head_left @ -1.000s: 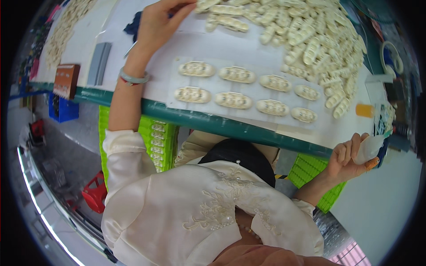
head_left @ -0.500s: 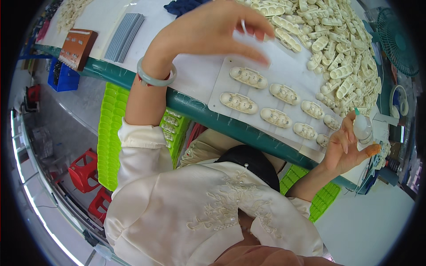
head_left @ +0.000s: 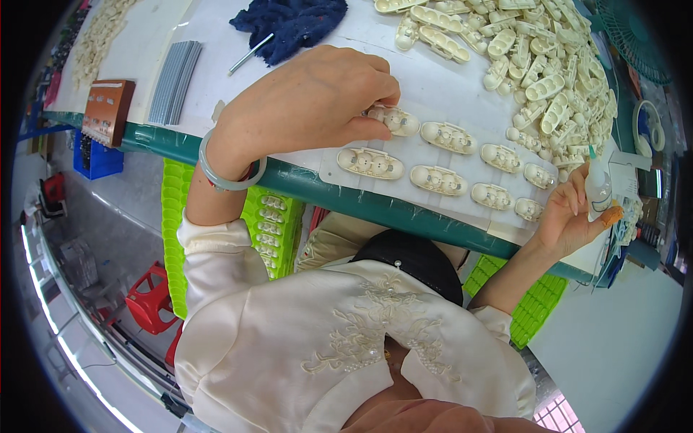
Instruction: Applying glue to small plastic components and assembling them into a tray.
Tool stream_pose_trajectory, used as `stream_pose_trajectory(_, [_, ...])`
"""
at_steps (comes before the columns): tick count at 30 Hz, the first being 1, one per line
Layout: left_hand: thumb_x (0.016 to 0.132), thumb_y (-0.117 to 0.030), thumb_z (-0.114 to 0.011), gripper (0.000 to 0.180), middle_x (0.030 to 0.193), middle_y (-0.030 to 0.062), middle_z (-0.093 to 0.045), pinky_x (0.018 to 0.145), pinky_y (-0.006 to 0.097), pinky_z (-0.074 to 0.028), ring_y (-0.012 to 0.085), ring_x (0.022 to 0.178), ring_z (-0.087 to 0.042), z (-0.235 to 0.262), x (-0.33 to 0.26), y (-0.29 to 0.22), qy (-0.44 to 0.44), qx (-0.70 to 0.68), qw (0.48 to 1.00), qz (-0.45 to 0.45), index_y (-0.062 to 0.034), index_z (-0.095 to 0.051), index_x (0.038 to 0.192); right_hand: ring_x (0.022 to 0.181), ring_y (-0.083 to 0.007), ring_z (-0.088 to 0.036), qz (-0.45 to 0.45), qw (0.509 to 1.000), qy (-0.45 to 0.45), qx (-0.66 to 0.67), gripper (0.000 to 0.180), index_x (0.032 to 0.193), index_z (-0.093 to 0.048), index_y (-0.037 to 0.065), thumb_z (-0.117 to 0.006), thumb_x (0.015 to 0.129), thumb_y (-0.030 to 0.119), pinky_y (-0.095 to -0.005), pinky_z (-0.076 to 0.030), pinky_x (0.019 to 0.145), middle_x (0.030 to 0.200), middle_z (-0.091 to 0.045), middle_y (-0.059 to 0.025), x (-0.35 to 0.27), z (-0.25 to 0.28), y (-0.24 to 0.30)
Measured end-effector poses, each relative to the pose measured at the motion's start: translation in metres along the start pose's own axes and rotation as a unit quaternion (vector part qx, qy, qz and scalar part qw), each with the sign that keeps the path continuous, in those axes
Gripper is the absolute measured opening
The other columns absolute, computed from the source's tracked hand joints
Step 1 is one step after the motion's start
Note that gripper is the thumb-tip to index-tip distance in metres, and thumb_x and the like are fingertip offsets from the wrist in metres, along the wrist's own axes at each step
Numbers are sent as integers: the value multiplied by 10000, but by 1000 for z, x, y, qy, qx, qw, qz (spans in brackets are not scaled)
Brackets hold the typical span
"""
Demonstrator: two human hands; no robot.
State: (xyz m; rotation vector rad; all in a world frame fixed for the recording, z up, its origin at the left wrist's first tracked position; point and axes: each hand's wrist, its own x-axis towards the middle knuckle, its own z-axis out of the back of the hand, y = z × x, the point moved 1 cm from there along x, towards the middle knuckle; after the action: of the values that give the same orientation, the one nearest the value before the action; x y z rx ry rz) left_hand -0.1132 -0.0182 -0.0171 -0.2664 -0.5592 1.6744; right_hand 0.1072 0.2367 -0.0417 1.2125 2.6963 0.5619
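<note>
My left hand [head_left: 310, 101], with a pale bangle at the wrist, reaches over the table's near edge. Its thumb and fingers close on the left end of a cream oval plastic part [head_left: 401, 121], partly hiding it. That part lies in the far row on a pale flat plate [head_left: 419, 198], among several similar parts in two rows. Nearest my left hand in the near row is another oval part [head_left: 369, 164]. At the plate's right end, my right hand [head_left: 567, 216] holds a small clear squeeze bottle [head_left: 598, 187] with a green tip pointing up. Something orange covers its thumb tip.
A large heap of cream plastic parts [head_left: 538, 79] fills the far right. Beyond my left hand lie a dark blue cloth [head_left: 292, 29] and a thin rod [head_left: 250, 55]. Grey strips [head_left: 175, 81] and a brown block [head_left: 108, 112] sit left. Green trays [head_left: 281, 238] stand below the table edge.
My left hand has come down from above the plate and its fingers have closed on the far-left part. My right hand and the bottle have shifted slightly right; the whole view has moved a little.
</note>
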Motion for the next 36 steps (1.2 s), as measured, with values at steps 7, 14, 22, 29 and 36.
stream_pose_trajectory(7, [668,-125,-718,266,808,93,-575,662,349,-456,278,750,-575,-4,0,-8,10,64,998,24,-21,-611,888,654,-131,-374,12,999,25,-28,691,1245,-384,-35,-733,729,265,-184,-333,449,1004,-485,-131,-3,11,3])
stream_pose_trajectory(14, [702,-134,-721,330,851,74,-603,659,306,-477,207,766,-595,16,9,17,-44,28,999,6,-25,-617,995,682,-143,-374,2,998,37,-42,687,1235,-386,-40,-702,753,334,-182,-333,451,1019,-491,-134,-11,2,4])
stream_pose_trajectory(22, [793,-76,-652,116,727,114,-646,522,235,-458,157,571,-601,29,18,57,-166,-218,945,178,14,-648,867,709,-215,-616,98,897,-14,-430,635,1196,-412,-37,-553,832,464,-250,-497,406,1128,-519,-172,-39,-33,-60])
stream_pose_trajectory(29, [777,-68,-643,96,708,139,-625,528,284,-458,224,577,-593,24,14,61,-314,-40,946,74,16,-635,822,807,-255,-586,68,791,176,-582,491,1055,-459,-55,-676,776,286,-266,-523,585,1038,-535,-187,-36,-57,-91])
stream_pose_trajectory(36, [768,-84,-629,87,726,145,-615,558,343,-471,294,640,-597,13,16,74,-307,-11,952,-2,-1,-616,792,816,-224,-537,206,630,318,-678,355,955,-485,-21,-668,695,137,-296,-457,708,882,-543,-150,-26,-69,-102])
